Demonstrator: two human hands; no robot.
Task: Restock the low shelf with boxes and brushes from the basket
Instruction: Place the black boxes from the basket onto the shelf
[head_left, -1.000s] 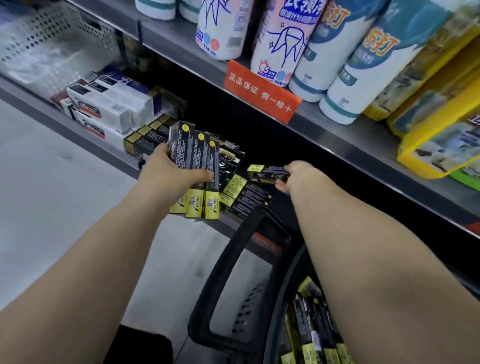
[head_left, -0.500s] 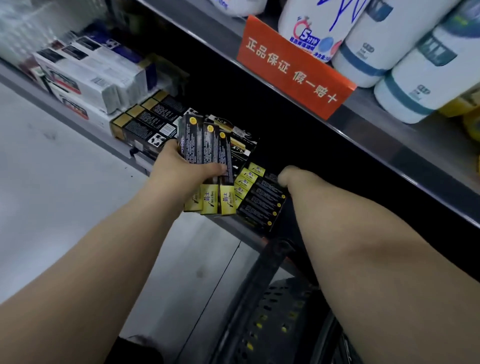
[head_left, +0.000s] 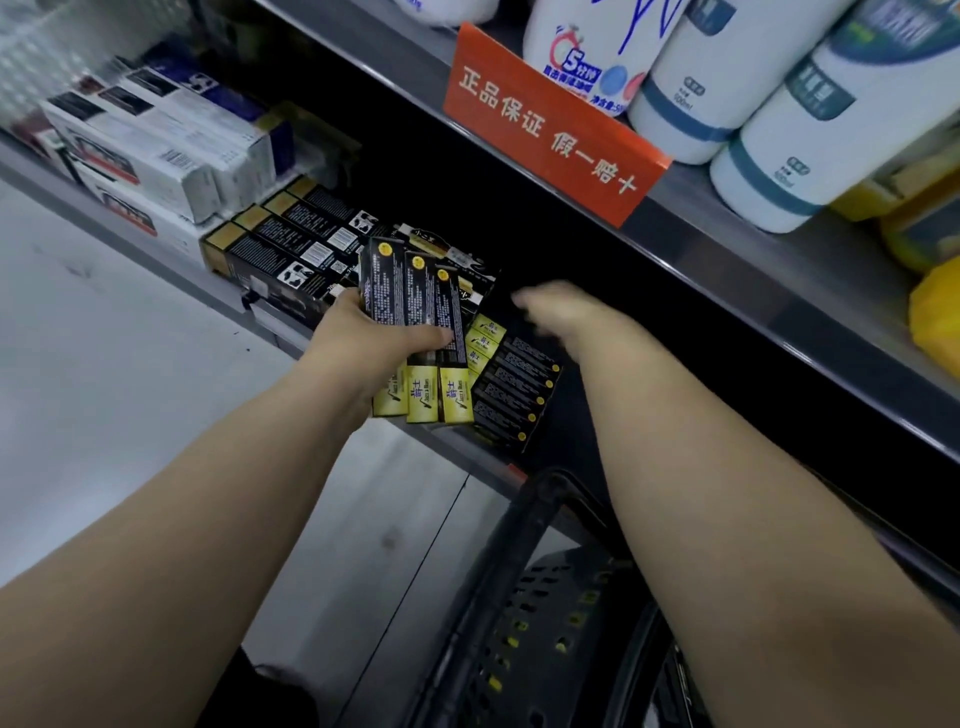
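My left hand (head_left: 363, 338) grips a fan of three black-and-yellow boxes (head_left: 415, 332), held upright in front of the low shelf (head_left: 260, 322). A stack of the same boxes (head_left: 511, 382) lies flat on the shelf just right of them. My right hand (head_left: 550, 306) hovers over that stack, blurred, with its back toward me and its fingers hidden in the dark shelf space. The black basket (head_left: 540, 623) stands on the floor below, under my right forearm.
Black-and-gold boxes (head_left: 291, 244) and white boxes (head_left: 156, 150) fill the shelf to the left. Above, an orange sign (head_left: 550, 124) hangs off the upper shelf, which holds white bottles (head_left: 769, 104) and yellow packs (head_left: 930, 228). Grey floor (head_left: 104, 389) spreads to the left.
One second ago my right hand held a single box over the stack; that box now lies on the shelf and the hand has lifted slightly. The view has moved closer to the shelf.
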